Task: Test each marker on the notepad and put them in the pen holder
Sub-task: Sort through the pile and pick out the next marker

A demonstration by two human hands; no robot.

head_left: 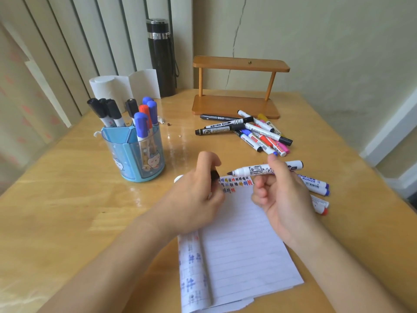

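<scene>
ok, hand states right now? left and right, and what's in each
Left hand: fingers curled round the black cap.
Right hand: gripping the uncapped marker, bare tip pointing toward the left hand.

**One head view, forward and down**

I work from a single wide-angle camera worn on the person's head. It sits above the near edge of the table [67,211] and faces forward and down. The left hand [194,199] and right hand [286,199] fill the near centre, close to the lens. The pen holder [133,159] stands farther off on the left, and the wall [327,53] closes the far side.
</scene>
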